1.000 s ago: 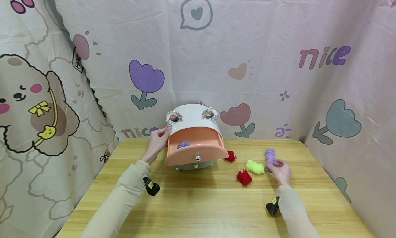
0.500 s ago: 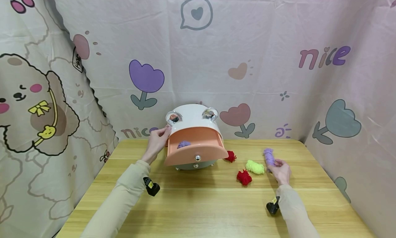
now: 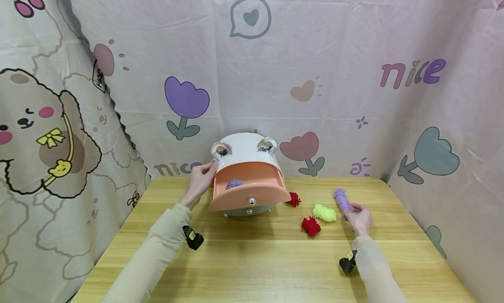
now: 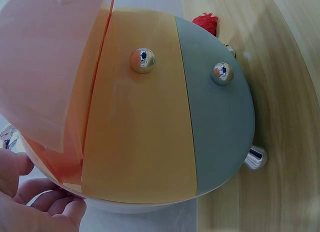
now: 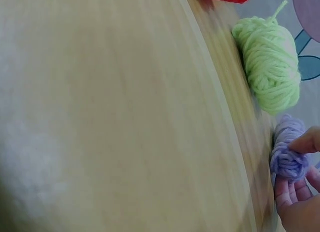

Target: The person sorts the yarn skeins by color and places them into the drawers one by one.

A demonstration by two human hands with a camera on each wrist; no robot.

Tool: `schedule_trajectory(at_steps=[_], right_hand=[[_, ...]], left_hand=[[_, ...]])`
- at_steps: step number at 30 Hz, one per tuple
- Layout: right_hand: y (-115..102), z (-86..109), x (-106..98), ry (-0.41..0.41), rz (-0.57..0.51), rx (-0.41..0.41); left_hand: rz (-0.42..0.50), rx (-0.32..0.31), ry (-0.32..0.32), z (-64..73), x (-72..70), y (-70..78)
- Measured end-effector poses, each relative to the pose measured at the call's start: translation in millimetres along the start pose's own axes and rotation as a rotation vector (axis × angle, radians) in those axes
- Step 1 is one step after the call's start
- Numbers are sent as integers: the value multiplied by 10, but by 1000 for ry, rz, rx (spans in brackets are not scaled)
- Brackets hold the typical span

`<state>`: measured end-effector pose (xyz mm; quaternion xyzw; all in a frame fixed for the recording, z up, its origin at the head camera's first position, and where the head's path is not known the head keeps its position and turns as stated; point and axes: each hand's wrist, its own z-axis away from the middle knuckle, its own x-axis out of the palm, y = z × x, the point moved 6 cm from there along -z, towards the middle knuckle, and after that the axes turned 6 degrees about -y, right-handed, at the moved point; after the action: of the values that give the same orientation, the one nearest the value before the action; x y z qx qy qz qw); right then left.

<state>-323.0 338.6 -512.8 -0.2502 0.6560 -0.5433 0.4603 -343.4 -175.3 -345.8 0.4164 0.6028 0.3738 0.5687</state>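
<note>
A frog-faced drawer box with a white top and silver ring eyes stands at the table's back. Its peach top drawer is pulled out and holds a purple yarn ball. My left hand grips the box's left side near the eye; the left wrist view shows its fingers curled at the rim. My right hand pinches the near end of a purple yarn skein between thumb and fingers. Beside it lies a light green yarn skein, close to the purple one in the right wrist view.
One red yarn ball lies left of the green skein, and another red yarn ball sits by the box's right side. A yellow lower drawer and a grey-green one are closed. Printed cloth hangs behind the wooden table.
The far end of the purple skein has swung slightly left under my right hand, so it now slants more. My left hand, the box and the other yarn have stayed put.
</note>
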Motion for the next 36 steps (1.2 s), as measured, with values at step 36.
schedule_trajectory(at_steps=[36], right_hand=[[-275,81,-102,102,-470,23]], left_hand=[[-4,-13,-17,-14,0,-11]])
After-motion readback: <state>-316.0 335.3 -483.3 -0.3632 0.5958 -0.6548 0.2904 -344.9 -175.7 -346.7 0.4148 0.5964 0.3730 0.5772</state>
